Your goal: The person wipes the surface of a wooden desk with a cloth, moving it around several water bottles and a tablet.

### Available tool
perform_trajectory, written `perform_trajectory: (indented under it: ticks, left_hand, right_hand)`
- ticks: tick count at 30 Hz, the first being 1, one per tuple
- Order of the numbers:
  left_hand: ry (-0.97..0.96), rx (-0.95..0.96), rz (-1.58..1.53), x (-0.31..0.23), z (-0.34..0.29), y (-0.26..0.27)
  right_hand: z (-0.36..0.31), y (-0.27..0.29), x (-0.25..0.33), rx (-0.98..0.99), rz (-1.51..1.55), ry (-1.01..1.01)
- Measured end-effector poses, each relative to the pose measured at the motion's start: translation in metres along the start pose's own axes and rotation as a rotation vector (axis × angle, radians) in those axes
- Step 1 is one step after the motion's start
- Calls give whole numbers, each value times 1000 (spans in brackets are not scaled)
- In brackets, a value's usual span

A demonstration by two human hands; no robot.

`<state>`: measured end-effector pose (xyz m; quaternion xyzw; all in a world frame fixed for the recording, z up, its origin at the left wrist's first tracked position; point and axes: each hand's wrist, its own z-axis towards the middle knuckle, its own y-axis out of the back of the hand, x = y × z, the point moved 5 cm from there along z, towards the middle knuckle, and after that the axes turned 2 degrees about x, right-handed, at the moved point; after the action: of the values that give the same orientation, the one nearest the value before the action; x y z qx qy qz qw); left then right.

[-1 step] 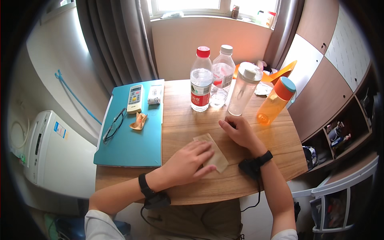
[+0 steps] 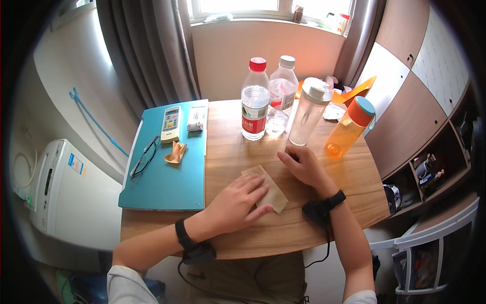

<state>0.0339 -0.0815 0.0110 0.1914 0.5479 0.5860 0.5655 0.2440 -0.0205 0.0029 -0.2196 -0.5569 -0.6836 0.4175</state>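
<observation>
My left hand (image 2: pixel 242 200) lies flat with fingers stretched over a light brown piece of paper (image 2: pixel 274 197) on the wooden table; its left part is hidden under the fingers. My right hand (image 2: pixel 302 164) rests on the table to the right of the paper, its fingers curled in and the thumb pointing left. Nothing shows in it. Just beyond it stand a clear tumbler (image 2: pixel 307 119) with a white lid and an orange bottle (image 2: pixel 347 129) with a blue-rimmed cap. A black strap with a dark device sits on each wrist.
A teal folder (image 2: pixel 169 185) at left carries glasses (image 2: pixel 145 158), a remote control (image 2: pixel 171 124), a small white packet (image 2: pixel 196 120) and crumpled brown paper (image 2: pixel 175 152). A red-capped water bottle (image 2: pixel 254 101) and a white-capped bottle (image 2: pixel 281 96) stand at the back of the table (image 2: pixel 228 152).
The brown paper has slid slightly away from me, toward the far side of the table. My left hand has shifted a little over it; my right hand stays in place.
</observation>
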Motion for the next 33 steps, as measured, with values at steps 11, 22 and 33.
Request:
perform_trajectory:
  ticks: [11,22,33]
  left_hand:
    - [-227,111,-120,-14,0,-1]
    - [-41,34,-87,3,-2,-3]
    - [-38,37,-105,3,-4,-2]
  right_hand:
    - [0,-1,1,36,4,-31]
    - [-1,-1,2,29,11,-23]
    - [-3,-3,2,36,19,-35]
